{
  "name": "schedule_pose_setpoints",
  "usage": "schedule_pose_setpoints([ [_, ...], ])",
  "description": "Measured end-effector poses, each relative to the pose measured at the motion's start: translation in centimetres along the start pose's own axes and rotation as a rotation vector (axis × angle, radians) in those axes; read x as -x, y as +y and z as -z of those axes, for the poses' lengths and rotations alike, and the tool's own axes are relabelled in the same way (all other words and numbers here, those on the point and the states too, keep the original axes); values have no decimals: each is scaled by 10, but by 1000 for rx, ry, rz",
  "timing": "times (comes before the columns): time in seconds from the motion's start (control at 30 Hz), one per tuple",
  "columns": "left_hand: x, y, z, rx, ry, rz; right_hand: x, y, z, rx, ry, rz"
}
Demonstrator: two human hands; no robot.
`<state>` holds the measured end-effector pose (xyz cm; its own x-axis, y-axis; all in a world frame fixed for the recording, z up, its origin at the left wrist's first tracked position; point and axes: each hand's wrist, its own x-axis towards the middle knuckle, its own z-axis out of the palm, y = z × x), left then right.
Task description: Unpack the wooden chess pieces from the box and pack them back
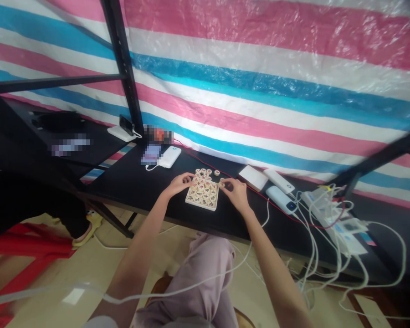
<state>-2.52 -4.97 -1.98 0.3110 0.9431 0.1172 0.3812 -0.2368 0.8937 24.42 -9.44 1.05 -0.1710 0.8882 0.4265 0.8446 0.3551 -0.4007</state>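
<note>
A small white tray (pixel 201 206) on the black table holds several round Chinese chess pieces (pixel 200 193) with red or black characters, packed in rows. My right hand (pixel 237 191) is beside the tray's right edge, thumb and fingers pinching one Chinese chess piece (pixel 222 181). At the tray's far left corner is my left hand (pixel 178 184), its fingertips drawn together against the pieces. What lies between them is too small to make out. More loose pieces (pixel 203 171) sit just past the tray's far side, and a single piece (pixel 217 173) stands apart on the table.
A white power bank (pixel 170 157) and a blurred phone (pixel 151 154) lie at the left. To the right are a white box (pixel 253 177), two white devices and a power strip (pixel 323 212) with tangled cables. A red cord crosses behind the tray. Another person's foot (pixel 87 231) shows at left.
</note>
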Motion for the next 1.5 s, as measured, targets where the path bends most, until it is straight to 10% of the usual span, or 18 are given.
schedule_pose_setpoints([
  [0.47, 0, 0, -2, -12, 31, -3, -2, -37, -15, 183, -131, 287],
  [0.77, 3, 1, -2, -31, 51, -17, -2, -8, -8, 181, 34, 80],
  [1.0, 2, 2, -1, -68, 38, -24, 4, 33, -11, 216, -89, 96],
  [1.5, 1, -2, -2, -75, 56, -39, 20, -22, -5, -21, 19, -33],
])
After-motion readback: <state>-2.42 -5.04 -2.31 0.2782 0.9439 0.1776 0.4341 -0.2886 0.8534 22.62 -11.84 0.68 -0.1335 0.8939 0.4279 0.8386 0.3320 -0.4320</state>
